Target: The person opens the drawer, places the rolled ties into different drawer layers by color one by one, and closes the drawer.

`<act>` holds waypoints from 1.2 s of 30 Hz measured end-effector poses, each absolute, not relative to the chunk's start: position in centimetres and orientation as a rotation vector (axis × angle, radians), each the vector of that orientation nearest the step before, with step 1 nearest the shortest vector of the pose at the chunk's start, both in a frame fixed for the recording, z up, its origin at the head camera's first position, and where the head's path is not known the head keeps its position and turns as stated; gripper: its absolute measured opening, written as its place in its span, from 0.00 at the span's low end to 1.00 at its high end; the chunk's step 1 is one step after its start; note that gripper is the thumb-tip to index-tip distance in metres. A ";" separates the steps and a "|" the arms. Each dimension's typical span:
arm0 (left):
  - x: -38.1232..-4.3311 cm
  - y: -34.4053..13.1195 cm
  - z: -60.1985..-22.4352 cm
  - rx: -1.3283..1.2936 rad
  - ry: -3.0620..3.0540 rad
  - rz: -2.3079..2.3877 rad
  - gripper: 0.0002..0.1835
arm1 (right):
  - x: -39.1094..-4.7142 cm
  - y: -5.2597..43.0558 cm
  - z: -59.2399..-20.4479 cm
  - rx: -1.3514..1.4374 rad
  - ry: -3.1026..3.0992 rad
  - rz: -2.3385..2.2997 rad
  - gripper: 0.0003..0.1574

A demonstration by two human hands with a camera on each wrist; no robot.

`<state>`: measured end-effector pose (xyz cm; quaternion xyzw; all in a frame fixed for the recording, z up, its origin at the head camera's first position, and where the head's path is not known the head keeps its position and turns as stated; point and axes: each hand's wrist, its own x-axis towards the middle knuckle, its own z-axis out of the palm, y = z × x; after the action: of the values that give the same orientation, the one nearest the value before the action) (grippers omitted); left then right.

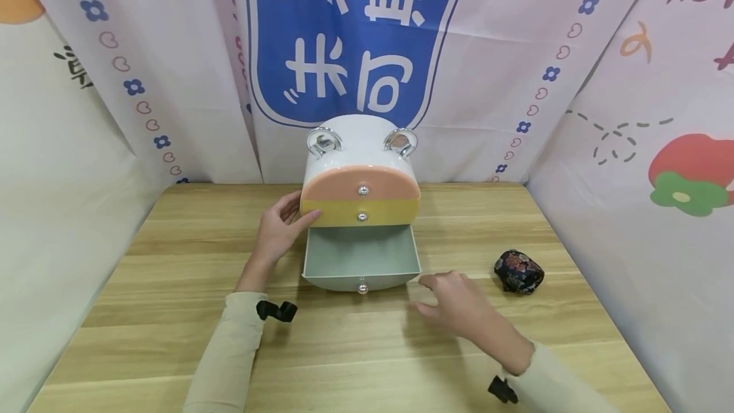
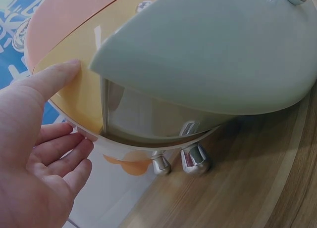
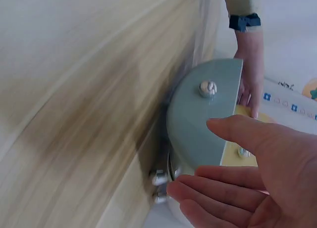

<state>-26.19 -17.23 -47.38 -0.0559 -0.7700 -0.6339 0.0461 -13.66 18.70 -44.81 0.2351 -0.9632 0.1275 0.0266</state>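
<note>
A small drawer cabinet (image 1: 361, 145) with a white body stands on the table, its front in pink, yellow and green. Its green bottom drawer (image 1: 362, 253) is pulled out, and the inside looks bare. My left hand (image 1: 276, 231) holds the cabinet's left side, thumb on the yellow drawer front (image 2: 81, 97) and fingers along the white side. Near the drawer's front right corner is my right hand (image 1: 455, 303), holding nothing, its fingers relaxed and thumb apart in the right wrist view. A round silver knob (image 3: 208, 88) sits on the green drawer front.
A dark floral cloth bundle (image 1: 518, 271) lies on the wooden table (image 1: 355, 362), to the right of my right hand. Printed curtains (image 1: 195, 81) enclose the back and sides. Silver feet (image 2: 194, 159) hold the cabinet off the tabletop.
</note>
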 end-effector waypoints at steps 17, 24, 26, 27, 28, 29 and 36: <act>-26.2 -17.3 -47.3 -0.153 -2.351 -1.940 0.46 | -13.6 27.1 -42.3 0.483 -2.893 0.328 0.31; -26.0 -17.2 -47.2 -0.152 -2.350 -1.955 0.45 | -14.7 30.2 -41.8 0.363 -2.893 0.310 0.36; -26.0 -17.1 -47.2 -0.151 -2.349 -1.952 0.45 | -14.9 31.1 -41.7 0.340 -2.888 0.297 0.38; -26.0 -17.1 -47.2 -0.150 -2.351 -1.948 0.45 | -15.1 31.5 -41.8 0.339 -2.878 0.272 0.39; -26.0 -17.1 -47.3 -0.148 -2.353 -1.943 0.45 | -15.2 31.9 -41.8 0.341 -2.867 0.247 0.40; -26.0 -17.1 -47.3 -0.146 -2.354 -1.941 0.45 | -15.4 32.2 -41.8 0.337 -2.866 0.227 0.41; -26.1 -17.2 -47.3 -0.146 -2.357 -1.926 0.45 | -16.2 34.6 -42.2 0.224 -3.013 0.257 0.53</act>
<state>-26.11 -17.21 -47.28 -0.0480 -0.7726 -0.6313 0.0471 -16.22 34.56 -42.24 0.0739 -0.9921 0.0848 0.0549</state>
